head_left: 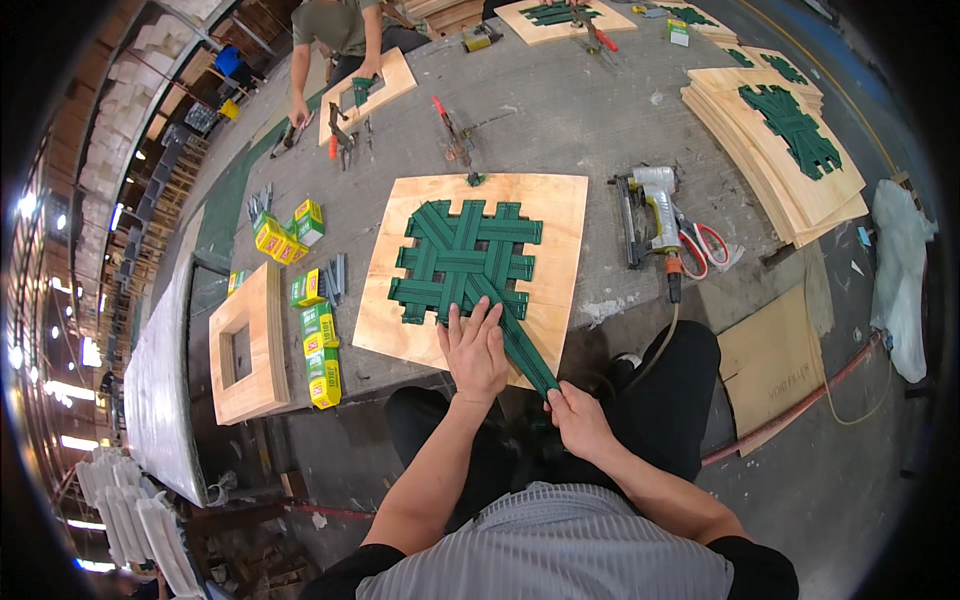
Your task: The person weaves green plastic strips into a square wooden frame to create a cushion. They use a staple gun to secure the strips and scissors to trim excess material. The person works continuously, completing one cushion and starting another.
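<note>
A square plywood panel (560, 250) lies on the worktable in front of me, its near edge toward my lap. Dark green elastic webbing (462, 262) is woven across its middle in crossing strips, with short ends sticking out around the sides. One long green strap (522, 345) runs diagonally from the weave past the panel's near right edge. My left hand (475, 350) lies flat over the near edge of the weave, fingers stretched out beside the strap. The strap's free end is pinched in my right hand (582, 420), just off the panel.
To the right are a staple gun (655, 215) with a hose, red-handled scissors (705, 248) and stacked panels (770, 190). At left stand yellow-green boxes (321, 350) and plywood frames (272, 340). Red-handled pliers (452, 130) lie beyond. A co-worker (340, 30) handles a frame, far left.
</note>
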Demonstrator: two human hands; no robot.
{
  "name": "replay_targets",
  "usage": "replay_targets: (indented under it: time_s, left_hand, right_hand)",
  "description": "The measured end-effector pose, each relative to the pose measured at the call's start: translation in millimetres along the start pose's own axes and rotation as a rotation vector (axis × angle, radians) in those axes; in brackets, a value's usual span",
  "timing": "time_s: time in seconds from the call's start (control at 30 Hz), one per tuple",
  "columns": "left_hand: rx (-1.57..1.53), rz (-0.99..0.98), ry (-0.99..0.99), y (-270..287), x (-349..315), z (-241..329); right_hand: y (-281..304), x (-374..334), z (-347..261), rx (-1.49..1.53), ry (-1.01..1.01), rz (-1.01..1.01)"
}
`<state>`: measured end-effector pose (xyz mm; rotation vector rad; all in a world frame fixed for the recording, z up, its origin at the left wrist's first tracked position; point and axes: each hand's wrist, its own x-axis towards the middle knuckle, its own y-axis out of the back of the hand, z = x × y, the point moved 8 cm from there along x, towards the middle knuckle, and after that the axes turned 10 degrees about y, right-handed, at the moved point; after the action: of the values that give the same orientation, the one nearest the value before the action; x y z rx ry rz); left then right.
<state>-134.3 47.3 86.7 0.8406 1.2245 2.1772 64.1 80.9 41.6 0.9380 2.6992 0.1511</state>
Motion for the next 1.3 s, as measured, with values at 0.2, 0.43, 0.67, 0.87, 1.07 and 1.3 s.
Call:
replay_targets:
  time_s: [0.2,0.43,0.67,0.87,1.07,1.3]
  left_hand:
    - [0.015,0.038,-0.030,0.8,-0.9,0.6]
    - [-0.038,0.056,-0.019,-1.1,-1.5,-6.8]
    - [-0.148,0.092,-0.075,9.9,-1.0,-6.2]
    - [-0.603,-0.154,-0.339,58.7,-65.0,-2.8]
    - [-0.431,-0.510,-0.077,-16.5,-106.7,-1.9]
    - [-0.508,-0.563,-0.176,-61.6,-93.7,28.3]
  right_hand:
    - [2.0,-8.5,4.1,-0.075,0.045,0.000]
    - [0.1,-7.9,17.0,-0.152,0.065,-0.004]
    - [-2.4,7.9,26.9,-0.358,0.084,-0.106]
    - [-2.7,31.6,31.2,-0.343,0.203,-0.296]
    - [-5.8,49.0,36.2,-0.465,0.286,-0.447]
    - [-7.4,58.5,70.7,-0.526,0.123,-0.595]
